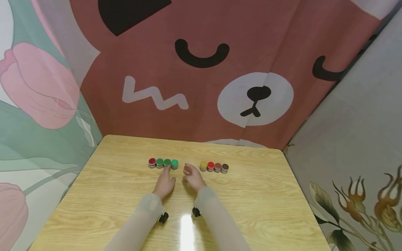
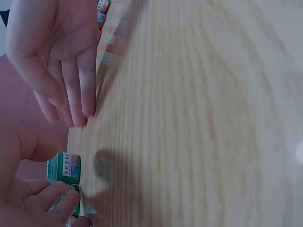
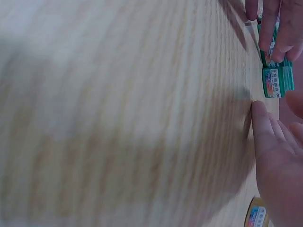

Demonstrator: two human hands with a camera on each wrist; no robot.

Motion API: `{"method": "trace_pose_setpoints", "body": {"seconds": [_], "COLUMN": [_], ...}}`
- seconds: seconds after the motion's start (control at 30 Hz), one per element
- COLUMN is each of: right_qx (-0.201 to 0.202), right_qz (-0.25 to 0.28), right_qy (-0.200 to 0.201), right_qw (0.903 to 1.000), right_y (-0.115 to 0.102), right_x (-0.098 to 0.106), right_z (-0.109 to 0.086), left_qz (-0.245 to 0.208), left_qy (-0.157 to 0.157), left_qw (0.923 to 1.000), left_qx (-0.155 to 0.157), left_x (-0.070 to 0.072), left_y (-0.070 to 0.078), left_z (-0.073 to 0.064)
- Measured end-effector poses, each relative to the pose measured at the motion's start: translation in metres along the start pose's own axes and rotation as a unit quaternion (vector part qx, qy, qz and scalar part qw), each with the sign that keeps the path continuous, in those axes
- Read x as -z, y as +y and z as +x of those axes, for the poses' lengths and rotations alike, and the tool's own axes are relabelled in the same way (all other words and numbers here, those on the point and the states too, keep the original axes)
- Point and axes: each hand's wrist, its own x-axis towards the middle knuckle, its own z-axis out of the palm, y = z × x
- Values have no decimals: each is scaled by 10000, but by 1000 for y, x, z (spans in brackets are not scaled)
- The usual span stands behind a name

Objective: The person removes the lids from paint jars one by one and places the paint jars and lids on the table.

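Observation:
Small lidded paint jars stand in two short rows on the table. In the left row are a dark red jar (image 1: 152, 162), two green jars (image 1: 159, 162) and a lighter green jar (image 1: 174, 164). My left hand (image 1: 164, 184) is at the near side of this row, index finger extended to the green jars; its fingers partly hide them in the left wrist view. The end green jar (image 2: 71, 168) shows a printed label. Between the rows, my right hand (image 1: 193, 177) rests its little-finger side at the tabletop, fingers loosely bent, holding nothing.
The right row has a yellow jar (image 1: 203, 166), a red jar (image 1: 210, 166), a reddish-brown jar (image 1: 217, 167) and a dark brown jar (image 1: 224, 168). The wooden table (image 1: 267, 195) meets a bear-print cloth (image 1: 201, 118) behind; patterned cloths hang at both sides.

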Motion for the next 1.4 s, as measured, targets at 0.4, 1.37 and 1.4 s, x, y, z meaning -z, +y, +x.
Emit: {"method": "trace_pose_setpoints", "body": {"seconds": [0.4,1.37,1.4], "right_qx": [-68,-223,-220], "right_qz": [-694,-174,-129], "right_qy": [-337,160,181], "right_qw": [9970,9995,9995], "right_y": [-8,-1,0], "right_x": [-15,-4,-3], "right_z": [20,2,0], "left_qz": [-198,-155,-150], "left_qy": [-41,0,-15], "left_qw": [9998,9996,9996], "left_qx": [6,-250,-238], "left_x": [0,-2,-2], "left_y": [0,-8,-7], "left_z": [3,2,2]}}
